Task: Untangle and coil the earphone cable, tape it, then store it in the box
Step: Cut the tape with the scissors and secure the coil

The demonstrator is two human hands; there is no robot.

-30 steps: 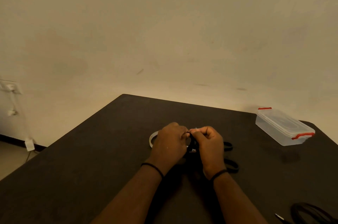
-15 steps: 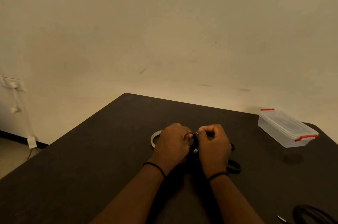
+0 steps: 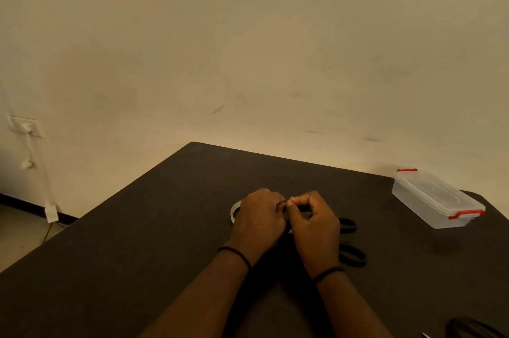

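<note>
Both hands have crept toward 12 o'clock on the bench [image 3: 137, 227]. Left hand [image 3: 259, 219] and right hand [image 3: 314, 227], fingers curled, pinch the earphone cable [image 3: 289, 200] between them; closed box [image 3: 438, 200] stays at 2 o'clock.

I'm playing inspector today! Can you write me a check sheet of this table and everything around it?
Surface: dark table, bare in front.
Job's things: clear box, red clips, lid on, far right; tape roll partly behind left hand.
Clutter: black scissor handles beside right hand.
Hands: left hand and right hand meet, pinching something small; what it is, too small to tell.
Cables: black coil at bottom right corner.
Surroundings: plain wall, wall socket with white cord.
</note>
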